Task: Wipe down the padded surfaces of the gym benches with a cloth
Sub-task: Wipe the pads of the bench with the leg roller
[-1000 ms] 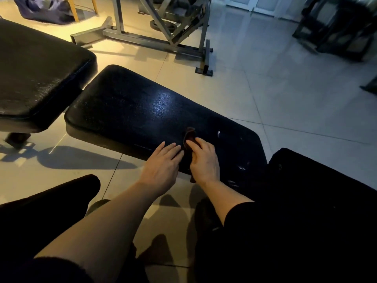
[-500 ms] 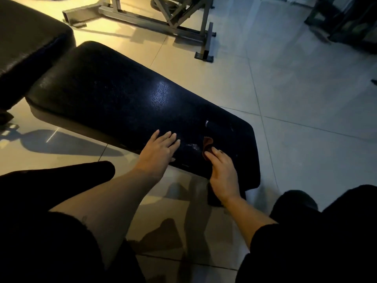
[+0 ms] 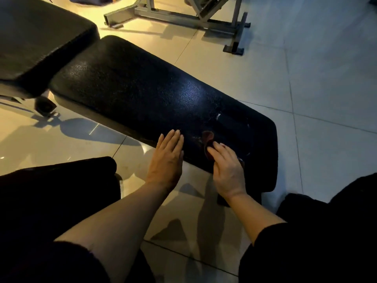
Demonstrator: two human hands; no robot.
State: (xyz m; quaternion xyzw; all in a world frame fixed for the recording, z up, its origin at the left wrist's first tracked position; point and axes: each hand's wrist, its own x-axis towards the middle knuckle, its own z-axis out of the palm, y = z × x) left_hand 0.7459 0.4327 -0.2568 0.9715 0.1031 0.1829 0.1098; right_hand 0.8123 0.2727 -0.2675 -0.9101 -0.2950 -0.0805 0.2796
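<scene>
Pale glossy floor tiles (image 3: 306, 82) are seen all around, lit warm yellow on the left and cool white on the right. A long black bench pad (image 3: 142, 94) is laid diagonally across the view, its textured vinyl marked by a bright sheen and by cracks and scuffs near its closer end. A second black seat pad (image 3: 36, 37) is set just beyond its far end, at the upper left, with a small wheel (image 3: 46, 107) visible beneath. A grey metal equipment frame (image 3: 183, 15) is stood on the tiles further back. The left hand (image 3: 166, 160) is laid flat on the near edge of the long pad, fingers straight and together, nothing being held. The right hand (image 3: 225, 170) is placed just to the right of it, also on the near edge, with its fingers bent over a small dark reddish cloth (image 3: 208, 139), which is pressed against the pad; only a small fold of the cloth is shown beyond the fingertips. The two hands are kept apart by a strip of bare vinyl. Dark sleeves and dark-clothed legs are seen along the bottom.
</scene>
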